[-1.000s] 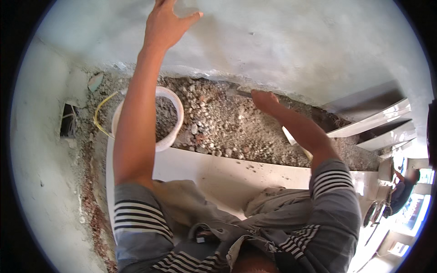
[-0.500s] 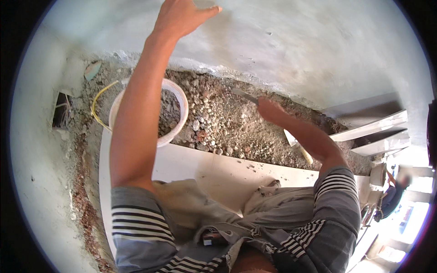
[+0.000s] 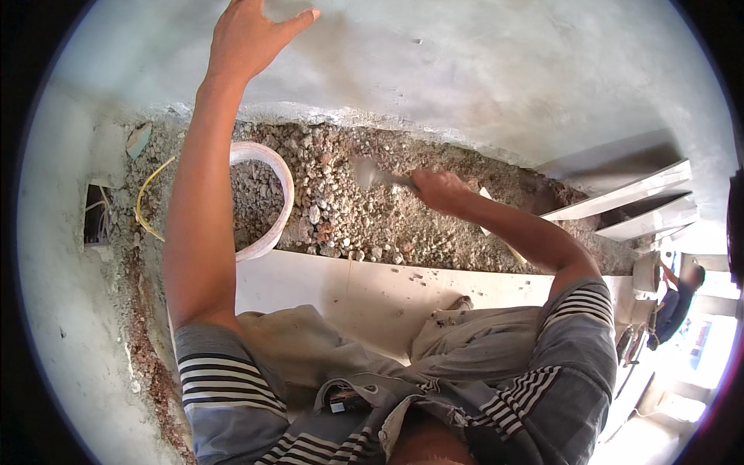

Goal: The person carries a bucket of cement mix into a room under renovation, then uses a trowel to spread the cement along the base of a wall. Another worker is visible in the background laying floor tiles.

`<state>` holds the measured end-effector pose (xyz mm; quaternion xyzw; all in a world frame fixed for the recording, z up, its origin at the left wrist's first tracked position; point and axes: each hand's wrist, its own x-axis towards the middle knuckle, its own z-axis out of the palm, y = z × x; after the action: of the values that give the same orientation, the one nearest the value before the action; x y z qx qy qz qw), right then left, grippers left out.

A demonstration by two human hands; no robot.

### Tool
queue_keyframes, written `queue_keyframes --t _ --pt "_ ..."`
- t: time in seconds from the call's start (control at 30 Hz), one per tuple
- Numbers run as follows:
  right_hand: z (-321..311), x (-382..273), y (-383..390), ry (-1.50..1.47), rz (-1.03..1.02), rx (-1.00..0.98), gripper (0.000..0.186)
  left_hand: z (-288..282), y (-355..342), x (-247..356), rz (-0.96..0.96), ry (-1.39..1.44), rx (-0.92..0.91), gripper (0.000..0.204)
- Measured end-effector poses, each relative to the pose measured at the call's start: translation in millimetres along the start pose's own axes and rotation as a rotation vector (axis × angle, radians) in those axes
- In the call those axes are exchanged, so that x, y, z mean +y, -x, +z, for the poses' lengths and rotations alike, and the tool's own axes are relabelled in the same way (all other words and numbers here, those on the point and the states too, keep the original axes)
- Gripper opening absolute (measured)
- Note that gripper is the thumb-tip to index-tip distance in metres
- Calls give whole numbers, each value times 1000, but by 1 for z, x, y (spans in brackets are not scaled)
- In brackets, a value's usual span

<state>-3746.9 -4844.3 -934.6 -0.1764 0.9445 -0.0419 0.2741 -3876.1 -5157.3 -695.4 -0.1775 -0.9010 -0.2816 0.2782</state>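
Note:
My left hand (image 3: 252, 43) is raised against the grey plastered wall (image 3: 465, 70), its thumb spread and some fingertips cut off by the upper edge. My right hand (image 3: 440, 191) is closed round the handle of a trowel (image 3: 370, 173). The trowel's blade is blurred and lies over the strip of loose rubble (image 3: 349, 213) along the foot of the wall. Partly behind my left forearm stands a white bucket (image 3: 285, 194) with grey rubble in it. A yellow cord (image 3: 147, 186) curves out beside it.
Pale floor tiles (image 3: 302, 283) border the rubble on my side. Narrow white tile strips (image 3: 620, 190) lie at the right by the wall. A pale-handled tool (image 3: 515, 253) is partly hidden under my right forearm. Another person (image 3: 673, 310) is at the far right. An opening with wires (image 3: 98, 215) is at the left.
My right hand and the trowel have moved left over the rubble. My left hand appears further left and higher against the wall; the whole view has shifted somewhat too.

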Motion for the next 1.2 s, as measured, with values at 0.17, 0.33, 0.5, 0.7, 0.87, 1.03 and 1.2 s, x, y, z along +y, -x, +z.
queue_keyframes --t 0.17,0.33,0.5,0.7,0.87,1.03,1.2 --pt "-22 15 14 161 -280 126 26 7 -2 2 0 -6 22 88" --pt "-21 16 11 208 176 1 28 -4 0 1 -53 -26 -56 89" --pt "-19 7 12 80 -226 97 30 1 -2 2 15 -28 24 89" --pt "-36 18 22 102 294 37 30 -5 -2 -1 -27 -56 -77 90" --pt "-17 13 13 104 -397 299 27 3 -2 -1 26 -34 -2 89" --pt "-9 48 19 249 190 206 24 -1 -4 -1 -9 -48 -13 90" --pt "5 43 13 135 52 55 24 1 1 5 -13 -9 -7 91"
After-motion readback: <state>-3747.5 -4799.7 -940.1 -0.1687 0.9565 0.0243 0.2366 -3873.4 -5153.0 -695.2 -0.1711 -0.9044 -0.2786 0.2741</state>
